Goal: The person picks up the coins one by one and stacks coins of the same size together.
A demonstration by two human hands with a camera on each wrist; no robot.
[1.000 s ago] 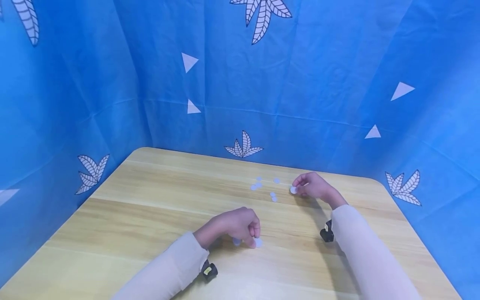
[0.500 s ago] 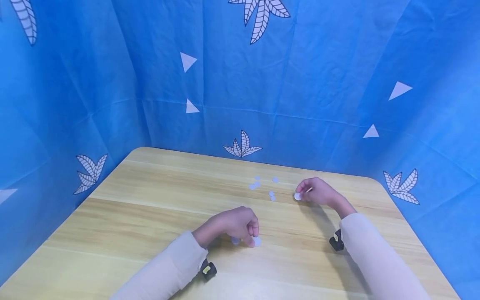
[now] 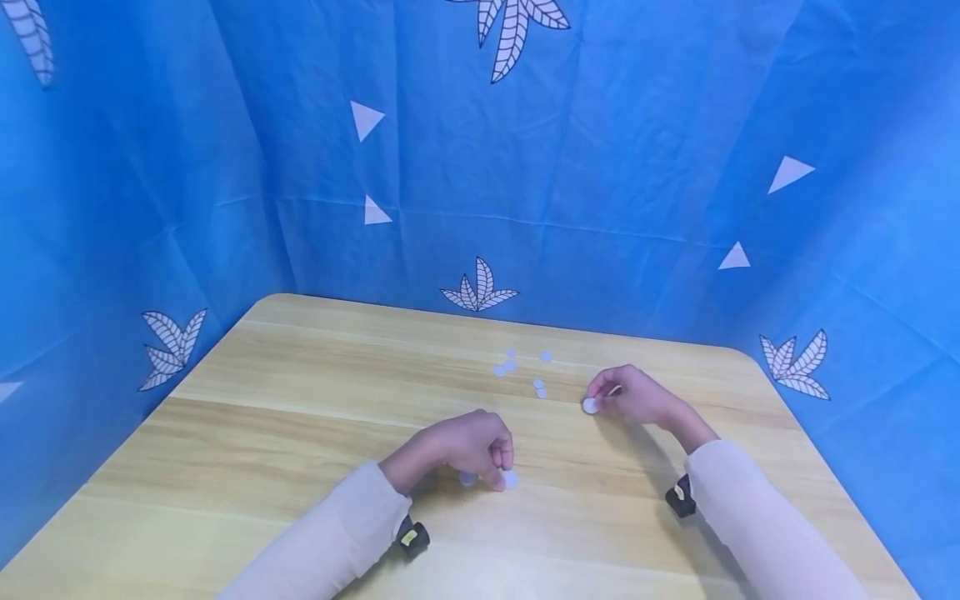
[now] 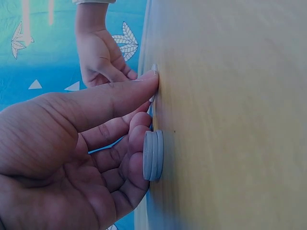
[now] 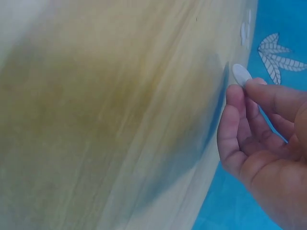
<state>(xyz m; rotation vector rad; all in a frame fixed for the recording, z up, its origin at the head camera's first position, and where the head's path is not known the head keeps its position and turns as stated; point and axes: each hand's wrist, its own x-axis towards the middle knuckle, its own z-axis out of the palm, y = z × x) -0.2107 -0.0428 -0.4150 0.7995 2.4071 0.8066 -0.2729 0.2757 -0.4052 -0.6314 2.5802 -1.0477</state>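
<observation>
On the wooden table (image 3: 300, 492), nearest of the discs, sits a short stack of grey discs (image 4: 153, 155), tucked under the curled fingers of the left hand (image 3: 474, 446). Just to the right of the stack, the left thumb and forefinger grasp a white disc (image 3: 511, 479), held level, on or just over the wood; whether it touches cannot be told.

Beyond the stack and well to its right, the right hand (image 3: 633, 395) pinches a pale round disc (image 5: 241, 74) by its rim between thumb and fingertips. That disc is tilted and seems clear of the tabletop.

The step in hand looks like handling one disc per hand, the stack lying alongside. Any next move, I judge, calls for a light, steady pinch on so thin a rim, and for the left fingers to avoid nudging the stack.

Farther beyond the stack lie more flat discs: a touching pair (image 3: 540, 388), then a loose cluster (image 3: 506, 367) and a lone disc (image 3: 546, 357). Behind everything hangs a blue leaf-print cloth (image 3: 480, 183).
</observation>
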